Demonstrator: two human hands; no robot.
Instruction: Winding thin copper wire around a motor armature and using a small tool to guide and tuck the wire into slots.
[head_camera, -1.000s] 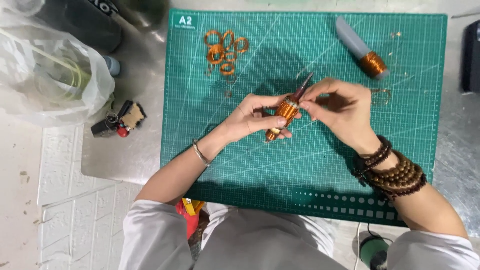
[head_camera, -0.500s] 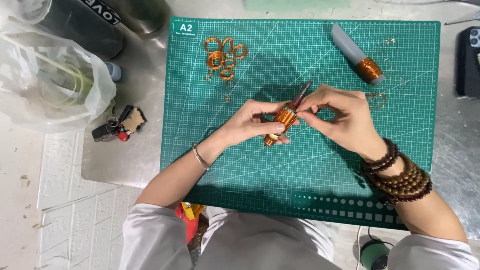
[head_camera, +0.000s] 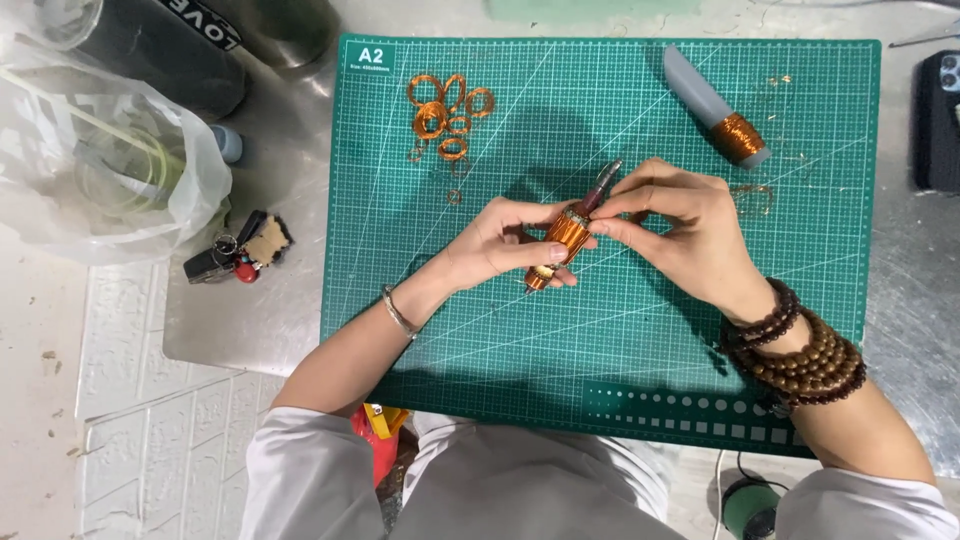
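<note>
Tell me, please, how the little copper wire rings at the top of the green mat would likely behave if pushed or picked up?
The copper wire rings look thin and open, so they are probably very light and would skid on the cutting mat at a nudge. They lie overlapping, so several may snag and lift together. Thin wire likely bends if pinched hard.

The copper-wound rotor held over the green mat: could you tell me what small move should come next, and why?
Probably a slight turn of the copper-wound rotor by the left hand, which holds it by its body above the green cutting mat. The right hand pinches at its upper shaft end, so turning would likely bring the next section under those fingertips.
</note>
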